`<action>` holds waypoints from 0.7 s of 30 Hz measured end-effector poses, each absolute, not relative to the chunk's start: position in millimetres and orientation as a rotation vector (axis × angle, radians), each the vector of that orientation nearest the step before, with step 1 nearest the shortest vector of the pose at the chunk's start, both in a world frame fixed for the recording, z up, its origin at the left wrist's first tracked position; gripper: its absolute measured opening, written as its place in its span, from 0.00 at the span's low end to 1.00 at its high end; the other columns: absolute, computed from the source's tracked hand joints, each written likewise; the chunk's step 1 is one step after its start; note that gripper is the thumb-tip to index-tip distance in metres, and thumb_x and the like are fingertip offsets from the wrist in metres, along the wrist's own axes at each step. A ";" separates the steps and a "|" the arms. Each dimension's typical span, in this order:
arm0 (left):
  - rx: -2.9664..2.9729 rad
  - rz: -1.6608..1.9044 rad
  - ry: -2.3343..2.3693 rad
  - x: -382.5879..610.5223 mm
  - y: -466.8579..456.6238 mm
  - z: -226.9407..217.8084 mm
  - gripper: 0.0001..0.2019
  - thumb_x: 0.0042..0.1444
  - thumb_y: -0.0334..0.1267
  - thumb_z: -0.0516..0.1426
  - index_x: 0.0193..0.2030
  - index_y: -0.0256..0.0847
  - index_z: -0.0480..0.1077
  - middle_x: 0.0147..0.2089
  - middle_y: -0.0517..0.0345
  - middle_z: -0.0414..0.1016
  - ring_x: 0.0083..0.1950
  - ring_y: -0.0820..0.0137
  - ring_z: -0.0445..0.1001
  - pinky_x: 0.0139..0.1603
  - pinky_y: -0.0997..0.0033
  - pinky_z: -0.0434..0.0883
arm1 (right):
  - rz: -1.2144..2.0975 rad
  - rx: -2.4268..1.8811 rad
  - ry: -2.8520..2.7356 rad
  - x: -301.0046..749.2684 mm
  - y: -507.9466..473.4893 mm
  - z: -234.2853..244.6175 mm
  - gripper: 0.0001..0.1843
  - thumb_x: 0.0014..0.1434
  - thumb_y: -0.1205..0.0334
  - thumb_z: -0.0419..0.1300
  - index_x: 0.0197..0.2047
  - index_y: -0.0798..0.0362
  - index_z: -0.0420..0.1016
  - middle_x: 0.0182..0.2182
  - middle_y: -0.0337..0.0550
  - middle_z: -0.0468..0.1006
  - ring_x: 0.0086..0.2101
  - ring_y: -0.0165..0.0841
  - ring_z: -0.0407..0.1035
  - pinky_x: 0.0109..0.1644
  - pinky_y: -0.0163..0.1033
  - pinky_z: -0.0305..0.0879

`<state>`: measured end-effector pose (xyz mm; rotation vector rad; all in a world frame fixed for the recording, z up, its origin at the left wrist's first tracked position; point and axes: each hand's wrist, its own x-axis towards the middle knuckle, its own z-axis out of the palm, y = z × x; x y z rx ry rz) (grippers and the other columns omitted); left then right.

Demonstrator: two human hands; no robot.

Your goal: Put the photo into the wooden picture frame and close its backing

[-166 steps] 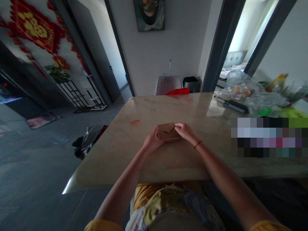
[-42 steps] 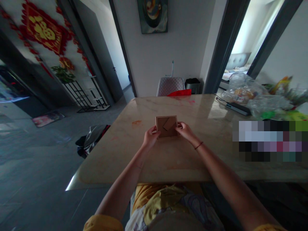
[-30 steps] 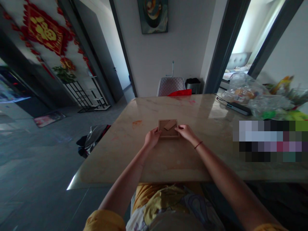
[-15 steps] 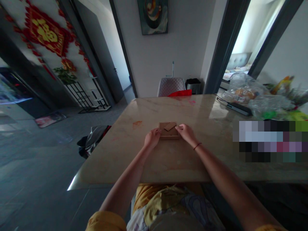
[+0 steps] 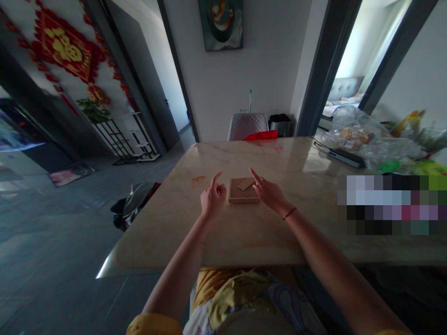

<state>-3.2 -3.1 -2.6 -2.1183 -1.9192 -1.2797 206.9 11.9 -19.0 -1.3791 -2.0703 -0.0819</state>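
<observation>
A shallow wooden tray [image 5: 234,196] lies flat on the stone-topped table in front of me. Inside it a flat brown rectangular piece [image 5: 246,184] rests at a slant. My left hand [image 5: 212,200] is raised just left of the tray, apart from it, with the index finger stretched out, the thumb apart and nothing held. At the tray's right side is my right hand [image 5: 270,191], its index finger extended over the right edge and its other fingers partly curled. Whether it touches the tray or the slanted piece I cannot tell.
The table [image 5: 167,232] has an orange smear on its left. At its right are a dark elongated device [image 5: 347,158] with a cable, clear plastic bags [image 5: 352,128] and a blurred-out patch. A quilted chair [image 5: 248,125] stands behind the far edge; a bag [image 5: 134,204] is at the left.
Both hands have let go of the wooden tray. My left hand has moved away to the left; my right index finger has straightened out. The tray is almost where it was.
</observation>
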 end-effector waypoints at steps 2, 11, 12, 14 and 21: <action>-2.130 -1.293 -1.946 -2.6 -2.8 -2.6 0.17 0.57 0.38 0.51 0.53 0.42 0.66 0.23 0.66 0.67 0.25 0.74 0.65 0.30 0.76 0.59 | -0.038 -1.345 -2.061 208.3 11.2 -18.0 0.21 0.64 0.61 0.46 0.58 0.53 0.65 0.40 0.49 0.78 0.33 0.33 0.70 0.36 0.35 0.62; -2.238 -1.211 -1.966 -3.5 -3.1 -3.4 0.27 0.60 0.52 0.46 0.14 0.39 0.61 0.17 0.58 0.67 0.21 0.74 0.64 0.26 0.75 0.53 | -0.108 -1.290 -1.980 211.5 7.2 -14.3 0.33 0.66 0.45 0.37 0.17 0.53 0.62 0.16 0.39 0.64 0.19 0.28 0.56 0.27 0.35 0.45; -2.240 -1.211 -1.970 -3.4 -3.2 -3.3 0.27 0.60 0.52 0.46 0.14 0.39 0.62 0.17 0.58 0.67 0.21 0.74 0.64 0.25 0.75 0.53 | -0.117 -1.280 -1.973 211.3 7.2 -14.5 0.33 0.66 0.45 0.36 0.17 0.53 0.61 0.15 0.39 0.63 0.19 0.27 0.54 0.26 0.36 0.44; -2.241 -1.219 -1.971 -2.9 -3.7 -3.2 0.27 0.60 0.52 0.46 0.15 0.39 0.63 0.17 0.58 0.68 0.21 0.75 0.64 0.25 0.75 0.53 | -0.136 -1.253 -1.956 211.0 7.4 -14.7 0.32 0.66 0.46 0.37 0.17 0.53 0.60 0.15 0.38 0.62 0.19 0.27 0.53 0.26 0.36 0.44; -2.238 -1.255 -1.957 -1.8 -5.2 -3.3 0.26 0.60 0.51 0.46 0.17 0.38 0.69 0.19 0.57 0.70 0.22 0.74 0.66 0.27 0.76 0.55 | -0.208 -1.221 -1.871 212.2 5.4 -13.1 0.30 0.66 0.50 0.39 0.17 0.53 0.64 0.17 0.40 0.66 0.20 0.27 0.56 0.28 0.35 0.49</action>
